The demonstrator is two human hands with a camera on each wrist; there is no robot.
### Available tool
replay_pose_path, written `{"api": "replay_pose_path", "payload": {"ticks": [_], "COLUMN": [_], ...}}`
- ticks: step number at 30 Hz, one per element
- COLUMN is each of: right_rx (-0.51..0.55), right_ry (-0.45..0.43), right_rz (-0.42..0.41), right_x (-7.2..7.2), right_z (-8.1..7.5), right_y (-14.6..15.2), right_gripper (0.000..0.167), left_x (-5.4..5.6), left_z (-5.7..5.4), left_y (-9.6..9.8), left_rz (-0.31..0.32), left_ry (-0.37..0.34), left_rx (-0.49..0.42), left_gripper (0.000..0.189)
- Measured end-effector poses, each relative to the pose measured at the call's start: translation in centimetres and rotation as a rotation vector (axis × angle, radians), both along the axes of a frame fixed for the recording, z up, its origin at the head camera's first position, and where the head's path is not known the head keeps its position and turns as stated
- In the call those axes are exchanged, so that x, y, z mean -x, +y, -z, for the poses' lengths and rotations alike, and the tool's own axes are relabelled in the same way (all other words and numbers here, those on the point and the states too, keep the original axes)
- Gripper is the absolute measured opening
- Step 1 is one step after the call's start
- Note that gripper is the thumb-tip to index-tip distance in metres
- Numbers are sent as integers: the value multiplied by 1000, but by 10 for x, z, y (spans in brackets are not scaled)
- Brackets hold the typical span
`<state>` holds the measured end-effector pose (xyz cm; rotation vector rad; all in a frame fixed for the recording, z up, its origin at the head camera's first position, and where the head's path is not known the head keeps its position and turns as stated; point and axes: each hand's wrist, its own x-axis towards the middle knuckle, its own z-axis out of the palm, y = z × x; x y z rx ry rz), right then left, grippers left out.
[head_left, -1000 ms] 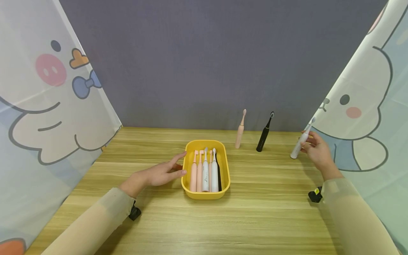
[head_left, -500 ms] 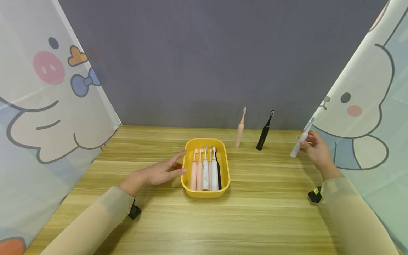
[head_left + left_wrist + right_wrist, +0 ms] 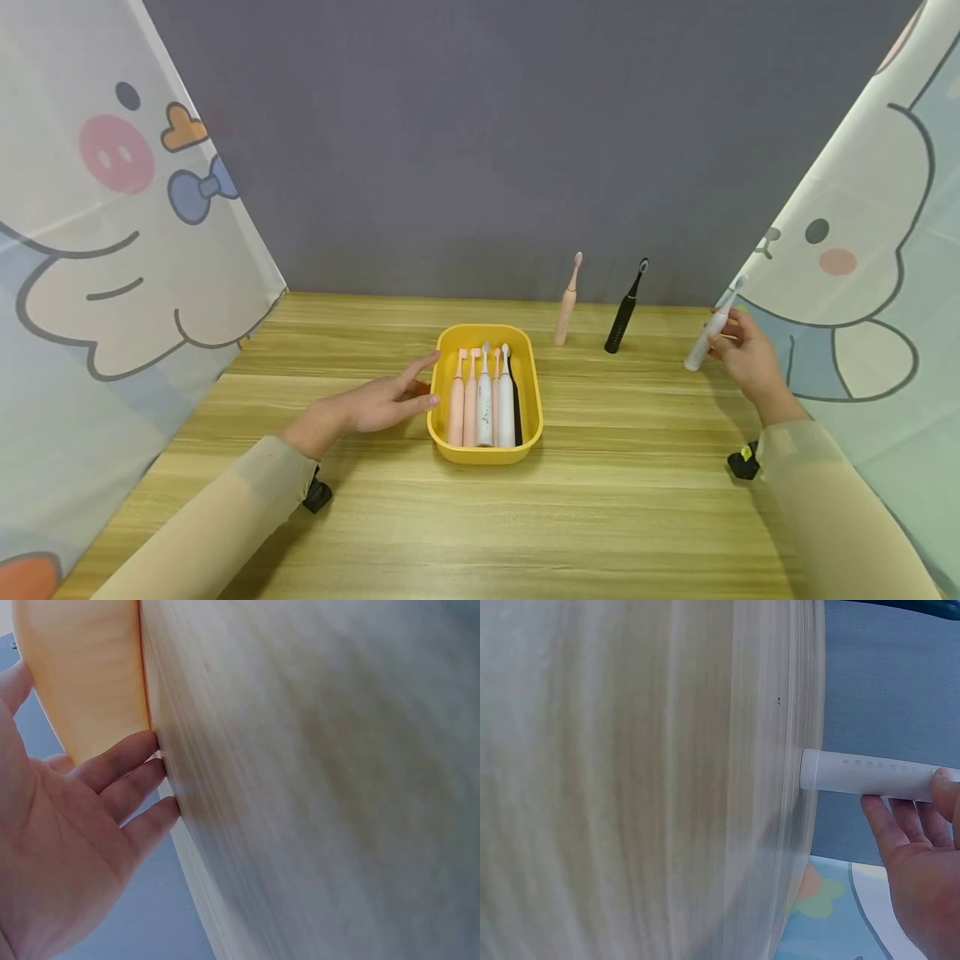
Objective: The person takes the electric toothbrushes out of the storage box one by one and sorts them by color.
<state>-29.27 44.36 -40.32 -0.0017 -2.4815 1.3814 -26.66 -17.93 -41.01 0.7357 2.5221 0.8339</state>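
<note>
At the right of the table, my right hand point(image 3: 750, 358) grips a white electric toothbrush point(image 3: 708, 337), thumb on one side and fingers on the other. The brush stands upright, its base right at the tabletop in the right wrist view, where the handle point(image 3: 870, 772) shows a row of small marks. My left hand point(image 3: 378, 404) rests against the left side of the yellow tray point(image 3: 533, 417), fingers spread and fairly straight; the left wrist view has its fingertips at the tabletop beside the tray wall point(image 3: 86, 675). Inside the tray lie several toothbrushes side by side: pink, white and black.
A pink electric toothbrush point(image 3: 566, 315) and a black one point(image 3: 622, 321) stand upright behind and right of the tray. A grey panel point(image 3: 480, 150) closes the back of the wooden table point(image 3: 480, 533). Cartoon-printed curtains point(image 3: 862, 333) hang at both sides.
</note>
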Motion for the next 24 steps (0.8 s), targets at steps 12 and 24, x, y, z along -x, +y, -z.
{"api": "replay_pose_path", "payload": {"ticks": [12,24], "right_rx": [6,-37], "right_ry": [7,6], "right_rz": [-4,1], "right_x": [-3,-2], "right_z": [-2,0], "right_y": [-3,-2], "right_gripper": [45,57], "left_x": [0,1], "left_z": [0,2], "left_y": [0,-1], "left_rz": [-4,-6], "left_ry": [-1,3], "left_rx": [-2,-7], "left_gripper": [89,90]}}
